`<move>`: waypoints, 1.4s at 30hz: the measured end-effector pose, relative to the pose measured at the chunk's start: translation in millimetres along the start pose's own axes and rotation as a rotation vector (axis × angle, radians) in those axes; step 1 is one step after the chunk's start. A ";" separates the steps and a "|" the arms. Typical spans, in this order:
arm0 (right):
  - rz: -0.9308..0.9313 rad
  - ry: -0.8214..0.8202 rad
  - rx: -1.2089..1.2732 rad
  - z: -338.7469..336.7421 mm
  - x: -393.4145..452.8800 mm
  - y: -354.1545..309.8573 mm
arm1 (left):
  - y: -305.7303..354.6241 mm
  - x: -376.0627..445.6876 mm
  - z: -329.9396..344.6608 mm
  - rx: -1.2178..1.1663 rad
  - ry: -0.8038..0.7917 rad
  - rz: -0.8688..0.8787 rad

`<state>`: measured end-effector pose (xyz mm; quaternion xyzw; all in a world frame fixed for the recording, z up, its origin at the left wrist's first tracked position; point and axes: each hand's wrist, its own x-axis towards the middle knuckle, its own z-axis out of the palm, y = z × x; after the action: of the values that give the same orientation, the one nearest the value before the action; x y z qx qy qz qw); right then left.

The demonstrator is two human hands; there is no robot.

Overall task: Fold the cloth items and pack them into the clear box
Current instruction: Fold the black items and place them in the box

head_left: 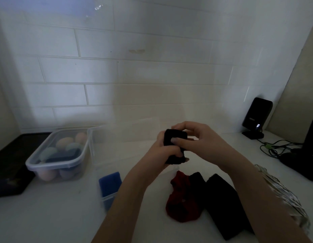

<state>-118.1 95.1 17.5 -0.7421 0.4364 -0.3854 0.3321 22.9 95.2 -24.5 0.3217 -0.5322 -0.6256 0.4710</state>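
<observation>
Left hand (162,149) and right hand (192,137) both clutch the half-folded black cloth (175,146) mid-air over the clear box (99,155); honestly a loose pinch could let it spring open.

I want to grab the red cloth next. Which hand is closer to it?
Right, but only slightly. The right hand and left hand are both raised above the red cloth, gripping a black cloth between them; neither touches the red one.

head-worn view, forward and down, close
</observation>
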 end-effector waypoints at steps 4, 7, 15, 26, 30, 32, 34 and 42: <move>-0.031 0.065 0.007 -2.0 4.2 4.2 | 16.8 -18.6 -9.6 0.628 0.297 0.169; -0.054 0.004 0.138 6.4 5.0 2.3 | 33.3 -33.0 -23.9 0.817 0.358 0.242; -0.180 -0.029 0.037 44.8 1.5 -7.2 | 41.5 -66.5 -63.7 0.979 0.359 0.261; -0.323 -0.285 -0.518 88.4 28.6 -4.3 | 37.2 -99.5 -85.6 1.366 0.317 0.121; -0.362 -0.400 -0.608 95.1 38.3 -0.1 | 38.5 -99.6 -87.1 1.363 0.228 0.015; -0.364 -0.446 -0.637 97.3 40.7 1.1 | 35.1 -96.2 -87.4 1.491 0.178 -0.078; -0.359 -0.486 -0.658 98.7 41.0 2.5 | 31.5 -94.2 -88.8 1.611 0.160 -0.121; -0.123 -0.717 -0.586 93.1 41.1 -3.7 | 30.6 -89.6 -94.3 1.630 0.119 -0.169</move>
<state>-23.2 74.0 -12.7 -0.9154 0.3398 0.0158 0.2150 147.0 144.8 -25.1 0.6344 -0.7678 -0.0580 0.0683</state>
